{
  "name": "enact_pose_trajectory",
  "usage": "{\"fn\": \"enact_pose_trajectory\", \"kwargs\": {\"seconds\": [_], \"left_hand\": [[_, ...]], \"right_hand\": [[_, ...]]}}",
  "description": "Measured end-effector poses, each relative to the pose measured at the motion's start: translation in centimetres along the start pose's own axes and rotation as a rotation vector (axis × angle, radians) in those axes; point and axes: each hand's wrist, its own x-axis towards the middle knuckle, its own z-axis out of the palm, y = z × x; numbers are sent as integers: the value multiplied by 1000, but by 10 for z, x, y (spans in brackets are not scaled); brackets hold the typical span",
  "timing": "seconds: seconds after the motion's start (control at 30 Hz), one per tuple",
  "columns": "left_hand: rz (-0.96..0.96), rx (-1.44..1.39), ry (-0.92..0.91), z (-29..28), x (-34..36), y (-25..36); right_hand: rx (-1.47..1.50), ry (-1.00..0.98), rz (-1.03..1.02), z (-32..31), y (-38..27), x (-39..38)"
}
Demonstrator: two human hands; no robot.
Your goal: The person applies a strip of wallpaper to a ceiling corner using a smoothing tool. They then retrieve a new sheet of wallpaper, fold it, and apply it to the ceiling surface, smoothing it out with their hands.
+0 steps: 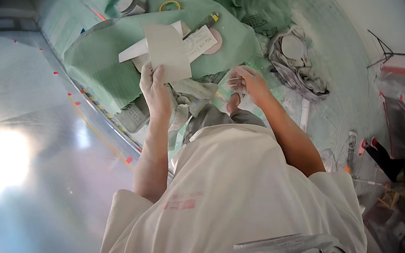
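Note:
My left hand grips the lower edge of a beige rectangular sheet, thumb in front; it looks like stiff paper, kind not clear. Beneath and beside it, white paper strips lie on green sheeting. A dark knife-like tool with a yellow end rests across the strips, next to a pinkish round disc. To the right, apart from the sheet, my right hand is raised with dusty, curled fingers. Whether anything is between those fingers is too small to make out.
Beyond the sheet are a yellow ring and a grey-lidded tub. A crumpled grey bag sits on the right. Plastic film with red tape marks runs along the left. Black-handled red-tipped tools lie lower right.

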Motion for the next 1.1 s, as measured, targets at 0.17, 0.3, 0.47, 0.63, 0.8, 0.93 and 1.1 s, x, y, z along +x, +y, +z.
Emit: {"fn": "enact_pose_trajectory", "kwargs": {"seconds": [0.17, 0.3, 0.47, 0.63, 0.8, 0.93, 1.1], "left_hand": [[-316, -244, -522, 26, -2, -13], [-422, -188, -836, 49, -25, -17], [-500, -189, -1183, 104, -81, 8], [-266, 220, -1341, 150, -132, -4], [106, 432, -819, 148, -139, -50], [185, 361, -445, 67, -57, -31], [237, 669, 157, -43, 58, -47]], "right_hand": [[191, 245, -94, -44, 40, -96], [220, 379, -251, -15, 44, -158], [408, 363, -570, -14, 41, -219], [485, 513, -759, -64, 79, -271], [505, 749, -619, -166, 171, -358], [699, 871, -380, -226, 279, -393], [650, 961, -213, -263, 327, -395]]}}
